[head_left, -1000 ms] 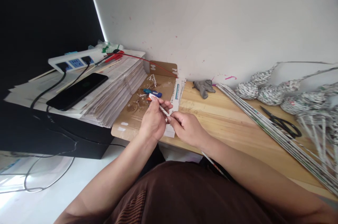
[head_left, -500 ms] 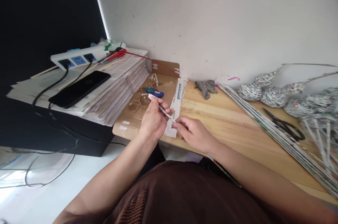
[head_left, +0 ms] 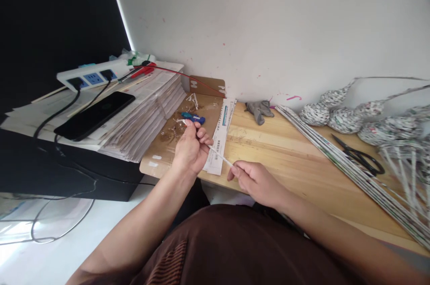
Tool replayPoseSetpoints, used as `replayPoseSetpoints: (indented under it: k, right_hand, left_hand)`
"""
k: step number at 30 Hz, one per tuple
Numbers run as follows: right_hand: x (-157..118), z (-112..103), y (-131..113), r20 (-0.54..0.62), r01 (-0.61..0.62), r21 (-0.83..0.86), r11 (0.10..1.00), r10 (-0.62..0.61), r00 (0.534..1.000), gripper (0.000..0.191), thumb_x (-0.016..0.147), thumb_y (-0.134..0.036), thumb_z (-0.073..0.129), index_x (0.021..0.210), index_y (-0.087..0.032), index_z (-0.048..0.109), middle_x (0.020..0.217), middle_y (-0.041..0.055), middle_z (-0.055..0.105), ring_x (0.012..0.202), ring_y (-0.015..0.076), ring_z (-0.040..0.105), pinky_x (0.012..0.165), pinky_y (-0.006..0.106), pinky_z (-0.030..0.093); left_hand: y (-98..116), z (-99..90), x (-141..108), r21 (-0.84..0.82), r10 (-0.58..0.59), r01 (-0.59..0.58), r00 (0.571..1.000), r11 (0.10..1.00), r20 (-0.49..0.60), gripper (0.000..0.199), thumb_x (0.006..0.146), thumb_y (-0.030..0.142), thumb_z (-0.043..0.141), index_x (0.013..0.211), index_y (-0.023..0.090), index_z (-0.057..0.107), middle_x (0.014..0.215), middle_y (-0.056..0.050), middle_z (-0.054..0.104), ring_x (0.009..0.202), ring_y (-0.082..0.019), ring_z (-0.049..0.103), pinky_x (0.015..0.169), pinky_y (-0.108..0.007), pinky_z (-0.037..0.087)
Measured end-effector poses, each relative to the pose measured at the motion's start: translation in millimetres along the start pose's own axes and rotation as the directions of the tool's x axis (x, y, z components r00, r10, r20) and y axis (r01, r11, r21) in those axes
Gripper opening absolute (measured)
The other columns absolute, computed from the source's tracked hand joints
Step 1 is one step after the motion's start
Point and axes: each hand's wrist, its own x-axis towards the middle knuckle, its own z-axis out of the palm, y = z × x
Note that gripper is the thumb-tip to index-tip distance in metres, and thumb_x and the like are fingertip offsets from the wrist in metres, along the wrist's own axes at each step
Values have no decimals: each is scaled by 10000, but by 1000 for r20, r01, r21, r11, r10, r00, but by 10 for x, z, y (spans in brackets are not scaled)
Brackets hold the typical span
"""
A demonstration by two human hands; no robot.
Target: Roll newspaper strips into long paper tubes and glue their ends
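Note:
A thin rolled paper stick spans between my two hands, over the front edge of the wooden table. My left hand is closed around its upper left part, with the thumb pressing near the tip. The fingers of my right hand pinch the stick at its lower right end. Behind my hands lie printed paper strips on the table. A blue tool lies on the brown cardboard, just beyond my left thumb.
Stacked papers at left carry a phone and a power strip. Right of centre are a grey cloth, long paper rods, black scissors and woven paper pieces. A red cord crosses the back.
My right hand has moved right and slightly down, away from my left hand, and more of the stick shows between them. My left hand has shifted slightly left in the view.

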Motion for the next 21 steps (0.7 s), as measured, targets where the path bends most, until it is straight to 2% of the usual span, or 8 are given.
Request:
replayPoseSetpoints:
  k: [3, 4, 7, 8, 12, 13, 17, 21]
  right_hand:
    - [-4, -17, 5, 224, -137, 183, 973, 94, 970, 442, 936, -532, 342, 823, -165, 562, 431, -79, 324, 368, 83, 316, 425, 226, 302]
    - [-5, -20, 5, 212, -124, 184, 975, 84, 974, 429, 928, -533, 366, 837, -163, 564, 445, -75, 346, 379, 82, 330, 433, 225, 306]
    - [-19, -21, 0, -38, 26, 1, 1000, -26, 999, 354, 877, -502, 517, 846, -158, 592, 557, -40, 455, 468, 71, 383, 476, 210, 297]
    - [-25, -22, 1, -64, 37, -30, 999, -39, 997, 352, 876, -498, 523, 830, -157, 594, 557, -40, 451, 474, 70, 380, 478, 209, 294]
    - [-44, -39, 17, 220, -140, 187, 972, 97, 971, 442, 932, -540, 342, 816, -167, 550, 432, -80, 313, 379, 87, 324, 438, 234, 306]
    - [-46, -46, 19, 224, -142, 194, 971, 97, 970, 432, 928, -543, 354, 828, -169, 546, 439, -78, 331, 381, 88, 334, 439, 234, 308]
    - [-49, -56, 8, -47, 20, -31, 999, -22, 999, 343, 880, -495, 520, 825, -163, 583, 553, -37, 462, 473, 76, 385, 481, 216, 294]
    - [-29, -43, 8, 191, -114, 180, 977, 79, 978, 422, 935, -522, 351, 811, -171, 550, 455, -72, 337, 412, 93, 348, 489, 244, 339]
  left_hand:
    - [3, 6, -1, -3, 2, -2, 1000, 1000, 7, 322, 895, 442, 473, 718, 173, 487, 531, 70, 329, 401, -50, 323, 405, -154, 344]
    - [5, 8, -2, -4, 8, -8, 1000, 1000, 7, 326, 901, 438, 462, 715, 172, 485, 529, 70, 325, 399, -50, 320, 404, -155, 343]
    - [11, 15, -5, -8, 21, -21, 1000, 1000, 3, 342, 925, 426, 418, 709, 168, 481, 526, 70, 318, 396, -49, 309, 401, -156, 336]
    - [12, 18, -7, -10, 17, -17, 1000, 1000, 2, 344, 928, 423, 411, 707, 168, 479, 525, 70, 318, 396, -49, 307, 400, -157, 334]
    - [11, 29, -10, -22, -5, 5, 1000, 1000, 12, 340, 929, 419, 414, 706, 169, 471, 527, 68, 326, 401, -50, 314, 403, -158, 331]
    - [10, 30, -9, -23, -2, 2, 1000, 1000, 14, 340, 929, 420, 415, 705, 170, 469, 527, 68, 325, 401, -50, 314, 403, -158, 330]
    - [5, 24, 1, -18, 6, -6, 1000, 1000, -8, 339, 915, 436, 438, 697, 178, 459, 522, 72, 312, 396, -52, 310, 399, -160, 327]
    - [2, 17, 7, -25, -7, 7, 1000, 1000, -16, 341, 924, 435, 419, 699, 181, 456, 520, 74, 304, 392, -52, 304, 398, -161, 323]
